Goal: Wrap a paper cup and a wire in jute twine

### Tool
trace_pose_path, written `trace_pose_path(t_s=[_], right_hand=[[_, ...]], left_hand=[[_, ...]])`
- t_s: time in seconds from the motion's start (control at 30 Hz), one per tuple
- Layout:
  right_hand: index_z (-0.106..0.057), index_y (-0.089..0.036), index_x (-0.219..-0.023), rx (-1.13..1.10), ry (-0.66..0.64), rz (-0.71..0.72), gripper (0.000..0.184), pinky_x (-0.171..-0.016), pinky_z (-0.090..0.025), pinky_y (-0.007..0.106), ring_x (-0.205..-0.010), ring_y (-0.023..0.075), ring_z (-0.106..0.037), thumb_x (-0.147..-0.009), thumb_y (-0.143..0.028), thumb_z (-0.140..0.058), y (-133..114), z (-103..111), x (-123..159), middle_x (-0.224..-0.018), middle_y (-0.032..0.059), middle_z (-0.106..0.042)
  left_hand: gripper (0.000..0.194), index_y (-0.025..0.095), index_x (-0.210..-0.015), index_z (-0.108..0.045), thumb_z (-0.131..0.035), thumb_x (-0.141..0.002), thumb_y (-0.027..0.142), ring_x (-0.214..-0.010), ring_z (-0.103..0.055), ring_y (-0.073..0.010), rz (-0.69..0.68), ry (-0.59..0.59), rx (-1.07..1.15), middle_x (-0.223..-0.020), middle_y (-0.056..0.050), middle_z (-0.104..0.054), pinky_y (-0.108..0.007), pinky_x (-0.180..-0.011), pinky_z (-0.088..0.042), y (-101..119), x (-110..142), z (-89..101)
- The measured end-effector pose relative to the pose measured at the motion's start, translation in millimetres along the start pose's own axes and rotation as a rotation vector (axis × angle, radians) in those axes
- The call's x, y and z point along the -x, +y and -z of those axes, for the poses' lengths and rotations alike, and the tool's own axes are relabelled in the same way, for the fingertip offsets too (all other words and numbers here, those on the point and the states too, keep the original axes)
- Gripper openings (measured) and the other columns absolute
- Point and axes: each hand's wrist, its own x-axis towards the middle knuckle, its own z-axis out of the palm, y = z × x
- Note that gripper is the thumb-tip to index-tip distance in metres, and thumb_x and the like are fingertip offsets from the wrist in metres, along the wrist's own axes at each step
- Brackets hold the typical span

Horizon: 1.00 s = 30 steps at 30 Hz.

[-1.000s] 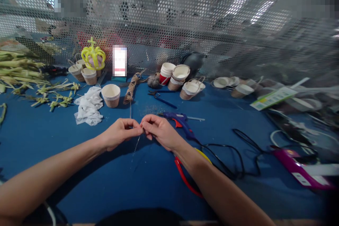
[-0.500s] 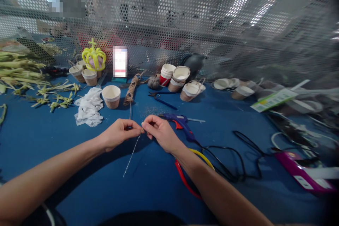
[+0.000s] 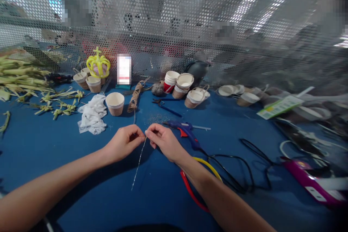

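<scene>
My left hand (image 3: 123,143) and my right hand (image 3: 163,141) meet over the blue table (image 3: 81,174), both closed in a pinch. Between the fingertips they hold a thin silvery wire (image 3: 138,163) whose free end hangs down toward me. A brown twine strand (image 3: 134,116) runs from the pinch up to a twine bundle (image 3: 134,94). A blue glue gun (image 3: 185,130) lies just right of my right hand.
Paper cups (image 3: 115,103) and a cup stack (image 3: 171,79) stand at the back, with a yellow crown (image 3: 98,64), white cloth (image 3: 92,114), green leaf strips (image 3: 24,79), dark pliers (image 3: 165,106), red and yellow scissors (image 3: 195,185), black cable (image 3: 244,166). A perforated metal screen (image 3: 174,25) walls the far edge.
The wire's free end has swung and now hangs longer toward me. Both hands stay pinched together, shifted slightly lower in the view as the camera tilted.
</scene>
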Motion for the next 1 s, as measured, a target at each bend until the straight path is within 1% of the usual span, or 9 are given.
trace_pose_path(t_s=[0.1, 0.23, 0.3, 0.4, 0.6, 0.7, 0.83, 1.0], right_hand=[[-0.048, -0.017, -0.067, -0.021, -0.001, -0.006, 0.023, -0.045, -0.032, 0.021, -0.043, 0.0058, -0.039, -0.073, -0.039, -0.056, 2.2, -0.8, -0.4, -0.052, -0.0063, -0.041], [-0.048, -0.017, -0.067, -0.014, 0.000, 0.002, 0.023, -0.045, -0.032, 0.021, -0.043, 0.0059, -0.039, -0.073, -0.038, -0.056, 3.2, -0.5, -0.3, -0.053, -0.0062, -0.042], [-0.048, -0.017, -0.068, 0.001, 0.003, 0.009, 0.022, -0.045, -0.033, 0.021, -0.044, 0.0059, -0.040, -0.073, -0.037, -0.055, 2.6, -0.2, 0.1, -0.053, -0.0062, -0.042], [-0.048, -0.017, -0.068, 0.020, 0.009, 0.020, 0.021, -0.045, -0.033, 0.021, -0.044, 0.0057, -0.040, -0.074, -0.036, -0.055, 1.4, -0.3, 0.9, -0.055, -0.0059, -0.042], [-0.047, -0.017, -0.068, 0.058, 0.026, 0.053, 0.020, -0.045, -0.033, 0.021, -0.044, 0.0059, -0.039, -0.075, -0.035, -0.053, 0.2, -2.3, 2.3, -0.054, -0.0062, -0.042], [-0.047, -0.016, -0.068, 0.067, 0.028, 0.066, 0.020, -0.045, -0.033, 0.021, -0.044, 0.0057, -0.039, -0.075, -0.034, -0.052, -1.1, -3.2, 2.8, -0.055, -0.0059, -0.042], [-0.047, -0.016, -0.067, 0.061, 0.024, 0.079, 0.019, -0.045, -0.033, 0.021, -0.044, 0.0053, -0.040, -0.076, -0.033, -0.052, -2.8, -3.8, 3.4, -0.057, -0.0053, -0.045], [-0.047, -0.017, -0.068, 0.007, 0.019, 0.068, 0.018, -0.045, -0.033, 0.021, -0.044, 0.0050, -0.040, -0.075, -0.032, -0.053, -0.8, -4.1, 3.6, -0.057, -0.0057, -0.044]], left_hand=[[0.020, 0.014, -0.065, -0.050, -0.047, -0.076, 0.030, -0.053, -0.037, -0.0082, 0.065, -0.024, 0.095, -0.059, 0.003, -0.046, -0.020, -0.051, -0.031, 0.9, -0.3, -1.1], [0.023, 0.014, -0.064, -0.049, -0.048, -0.075, 0.035, -0.048, -0.028, -0.0063, 0.211, -0.096, 0.251, -0.054, 0.006, -0.038, -0.020, -0.045, -0.023, 4.1, -0.8, 0.2], [0.023, 0.014, -0.065, -0.048, -0.050, -0.073, 0.036, -0.048, -0.027, -0.0060, 0.256, -0.123, 0.322, -0.055, 0.006, -0.038, -0.020, -0.044, -0.021, 6.2, -0.9, 1.6], [0.021, 0.013, -0.066, -0.048, -0.054, -0.071, 0.033, -0.049, -0.027, -0.0055, 0.262, -0.139, 0.380, -0.056, 0.005, -0.039, -0.019, -0.045, -0.021, 8.2, -1.0, 2.9], [0.020, 0.015, -0.062, -0.044, -0.054, -0.071, 0.031, -0.047, -0.024, -0.0049, 0.238, -0.117, 0.354, -0.051, 0.008, -0.034, -0.019, -0.044, -0.019, 4.8, -0.6, 1.7], [0.021, 0.014, -0.062, -0.046, -0.054, -0.071, 0.032, -0.046, -0.024, -0.0045, 0.258, -0.150, 0.361, -0.051, 0.008, -0.034, -0.019, -0.042, -0.018, 3.1, -0.9, 2.4], [0.021, 0.013, -0.066, -0.051, -0.058, -0.069, 0.033, -0.043, -0.024, -0.0033, 0.328, -0.204, 0.489, -0.051, 0.007, -0.038, -0.019, -0.041, -0.014, 3.8, -1.5, 4.1], [0.024, 0.014, -0.064, -0.049, -0.064, -0.064, 0.032, -0.038, -0.021, -0.0015, 0.415, -0.191, 0.715, -0.046, 0.009, -0.035, -0.021, -0.040, -0.009, 5.3, -0.4, 1.5]])
